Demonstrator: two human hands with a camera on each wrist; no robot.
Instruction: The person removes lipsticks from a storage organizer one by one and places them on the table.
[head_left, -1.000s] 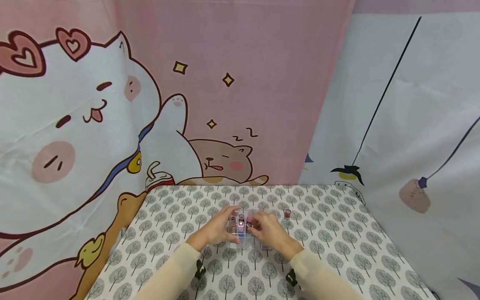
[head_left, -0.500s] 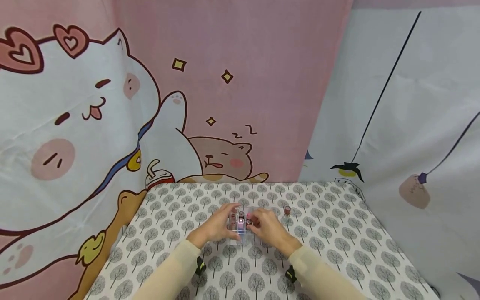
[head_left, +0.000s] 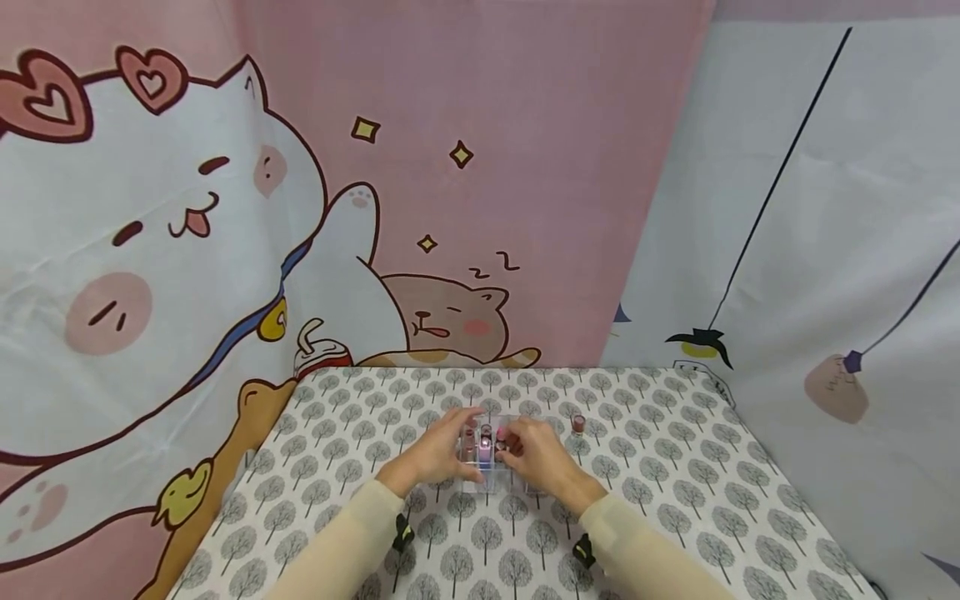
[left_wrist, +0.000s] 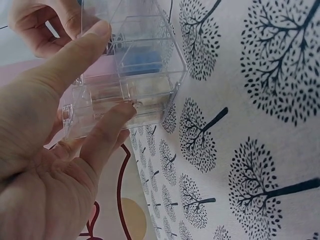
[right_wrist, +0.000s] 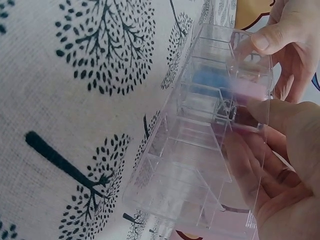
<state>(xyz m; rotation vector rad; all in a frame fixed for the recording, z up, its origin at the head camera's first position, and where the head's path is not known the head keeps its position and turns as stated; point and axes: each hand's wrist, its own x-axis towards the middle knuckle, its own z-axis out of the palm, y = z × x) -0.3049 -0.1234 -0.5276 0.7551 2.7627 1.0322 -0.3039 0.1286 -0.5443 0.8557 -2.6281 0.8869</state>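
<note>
A clear plastic organizer (head_left: 474,484) with divided compartments sits on the table in front of me. My left hand (head_left: 432,452) grips its left side, thumb at the near side and fingers at the far side. My right hand (head_left: 543,454) reaches into a right-hand compartment, thumb and fingers pinching a small dark-red item (right_wrist: 245,116), mostly hidden by them. A pink-and-blue container (head_left: 485,450) stands in the middle compartment; its blue part (left_wrist: 140,61) shows through the wall in the left wrist view. To its left is a small brownish-red-topped container (head_left: 469,442).
A small reddish-brown container (head_left: 578,425) stands on the table, right of and beyond the organizer. White cloth (head_left: 420,550) printed with grey trees covers the table. Behind it hangs a pink curtain (head_left: 570,183) with cartoon animals.
Both hands keep nearly the same places at the organizer. The head view shifts slightly; nothing else has visibly moved.
</note>
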